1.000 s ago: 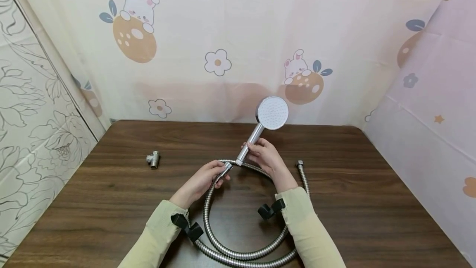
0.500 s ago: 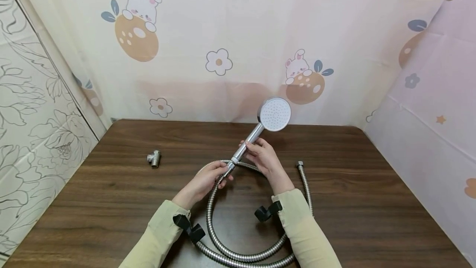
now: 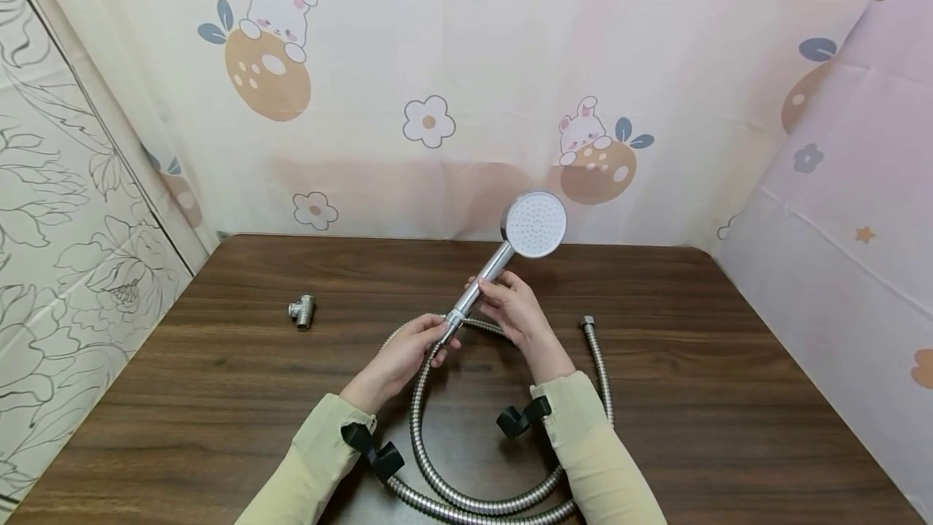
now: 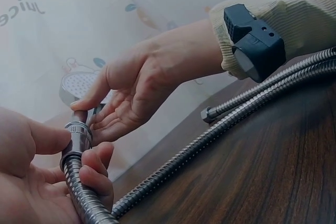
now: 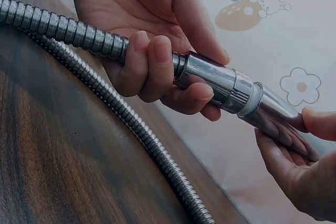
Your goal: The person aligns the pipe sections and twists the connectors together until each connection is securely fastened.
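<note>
My right hand (image 3: 516, 314) grips the handle of a chrome shower head (image 3: 535, 224), thumb on one side and fingers on the other. The white spray face points up toward the head camera. My left hand (image 3: 401, 355) holds the end fitting (image 5: 210, 80) of a ribbed metal shower hose (image 3: 466, 501), its fingers curled round fitting and hose. In the right wrist view, fitting and handle meet end to end in line, with a whitish ring (image 5: 253, 100) showing at the joint. The hose loops on the table below my hands.
A small chrome T-shaped fitting (image 3: 302, 312) lies on the brown wooden table (image 3: 729, 395) at the left. The hose's other end, a metal nut (image 3: 587, 320), lies right of my right hand. A printed curtain (image 3: 350, 63) hangs behind the table.
A second ago a gap separated the hose fitting from the shower head's handle. Half a second ago they came together; since then both hands have shifted only slightly.
</note>
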A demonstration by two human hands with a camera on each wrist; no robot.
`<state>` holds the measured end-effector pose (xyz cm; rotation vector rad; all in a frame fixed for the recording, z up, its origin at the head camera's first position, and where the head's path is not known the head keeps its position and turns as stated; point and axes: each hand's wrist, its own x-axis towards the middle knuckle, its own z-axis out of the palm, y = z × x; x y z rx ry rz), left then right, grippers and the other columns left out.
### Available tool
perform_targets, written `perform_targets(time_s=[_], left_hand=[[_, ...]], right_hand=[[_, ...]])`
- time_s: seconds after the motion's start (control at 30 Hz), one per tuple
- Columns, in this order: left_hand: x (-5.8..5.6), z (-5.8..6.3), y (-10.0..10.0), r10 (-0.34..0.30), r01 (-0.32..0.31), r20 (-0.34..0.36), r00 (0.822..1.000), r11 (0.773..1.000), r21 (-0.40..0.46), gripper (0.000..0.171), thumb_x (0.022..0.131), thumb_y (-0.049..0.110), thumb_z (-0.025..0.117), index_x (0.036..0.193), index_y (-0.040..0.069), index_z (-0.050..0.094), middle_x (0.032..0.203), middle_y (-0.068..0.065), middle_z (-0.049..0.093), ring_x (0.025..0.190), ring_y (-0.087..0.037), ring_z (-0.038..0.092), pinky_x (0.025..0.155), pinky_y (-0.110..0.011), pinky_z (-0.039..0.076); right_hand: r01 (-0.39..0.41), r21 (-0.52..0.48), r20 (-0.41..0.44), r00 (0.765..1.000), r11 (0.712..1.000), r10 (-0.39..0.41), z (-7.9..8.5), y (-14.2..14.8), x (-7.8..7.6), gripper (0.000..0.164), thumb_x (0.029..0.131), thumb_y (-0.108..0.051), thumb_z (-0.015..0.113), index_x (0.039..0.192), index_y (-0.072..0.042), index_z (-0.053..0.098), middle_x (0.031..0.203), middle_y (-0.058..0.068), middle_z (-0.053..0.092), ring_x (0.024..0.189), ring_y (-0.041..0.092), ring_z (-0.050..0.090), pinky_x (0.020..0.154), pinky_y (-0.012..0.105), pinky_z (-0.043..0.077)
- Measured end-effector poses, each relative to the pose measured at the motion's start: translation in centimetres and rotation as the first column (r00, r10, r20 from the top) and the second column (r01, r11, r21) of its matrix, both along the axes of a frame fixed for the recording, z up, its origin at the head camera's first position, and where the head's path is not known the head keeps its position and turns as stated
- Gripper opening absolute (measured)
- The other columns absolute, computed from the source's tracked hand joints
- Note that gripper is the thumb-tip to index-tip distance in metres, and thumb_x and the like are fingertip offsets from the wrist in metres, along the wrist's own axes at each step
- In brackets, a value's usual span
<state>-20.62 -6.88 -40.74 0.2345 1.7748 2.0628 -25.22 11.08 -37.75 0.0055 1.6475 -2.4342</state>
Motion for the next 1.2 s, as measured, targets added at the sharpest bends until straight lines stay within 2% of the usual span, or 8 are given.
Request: perform_targets(time_s=[0.13,0.37,0.53,0.8,1.07,1.2], left_hand=[[0.0,-0.1,0.0,0.007,-0.007,0.003,1.000,1.000,0.006,0.022,0.096,0.017,0.044,0.106,-0.001,0.046,0.081,-0.001,0.061,0.056,-0.007,0.045,0.056,-0.019,0.038],[0.3,0.1,0.3,0.052,-0.052,0.012,0.999,0.999,0.011,0.021,0.095,0.017,0.046,0.105,-0.001,0.047,0.081,-0.002,0.060,0.057,-0.007,0.046,0.056,-0.019,0.038],[0.4,0.1,0.7,0.102,-0.102,0.009,0.995,0.994,0.026,0.019,0.093,0.013,0.050,0.104,-0.002,0.045,0.079,-0.002,0.060,0.057,-0.007,0.045,0.055,-0.019,0.038],[0.4,-0.1,1.0,0.169,-0.170,0.016,0.985,0.984,0.050,0.015,0.089,0.008,0.054,0.098,0.002,0.043,0.075,-0.001,0.061,0.052,-0.007,0.043,0.051,-0.019,0.037],[0.1,0.0,0.8,0.128,-0.129,0.033,0.991,0.991,0.042,0.016,0.094,0.015,0.043,0.102,0.001,0.044,0.080,-0.005,0.065,0.053,-0.009,0.044,0.053,-0.020,0.037],[0.2,0.2,0.6,0.106,-0.108,0.040,0.994,0.993,0.051,0.015,0.095,0.016,0.042,0.101,0.002,0.044,0.081,-0.004,0.066,0.052,-0.009,0.044,0.052,-0.019,0.036]], right_hand=[[0.011,0.011,0.000,1.000,1.000,-0.011,0.0,0.0,0.0,0.026,0.090,0.000,0.051,0.114,0.001,0.042,0.115,0.026,0.054,0.087,0.015,0.064,0.077,0.029,0.050],[0.018,0.006,-0.006,1.000,1.000,-0.018,0.0,-0.1,-0.1,0.021,0.090,0.002,0.049,0.111,0.001,0.043,0.091,0.008,0.064,0.082,0.012,0.064,0.074,0.027,0.049],[0.023,-0.007,-0.016,1.000,1.000,-0.023,0.0,-0.1,-0.1,0.016,0.090,0.004,0.048,0.106,-0.001,0.044,0.083,0.002,0.065,0.079,0.010,0.064,0.072,0.026,0.049],[0.016,-0.014,-0.021,1.000,1.000,-0.016,-0.1,-0.2,0.0,0.019,0.090,0.003,0.049,0.107,-0.001,0.043,0.087,0.005,0.065,0.081,0.013,0.064,0.074,0.028,0.050],[0.022,-0.002,-0.016,1.000,1.000,-0.022,0.1,-0.2,0.1,0.018,0.089,0.003,0.051,0.106,-0.002,0.044,0.090,0.007,0.065,0.082,0.013,0.064,0.073,0.029,0.050],[0.014,0.007,-0.018,1.000,1.000,-0.014,0.2,-0.2,0.1,0.019,0.089,0.002,0.051,0.107,-0.002,0.044,0.090,0.007,0.064,0.083,0.013,0.064,0.074,0.029,0.050]])
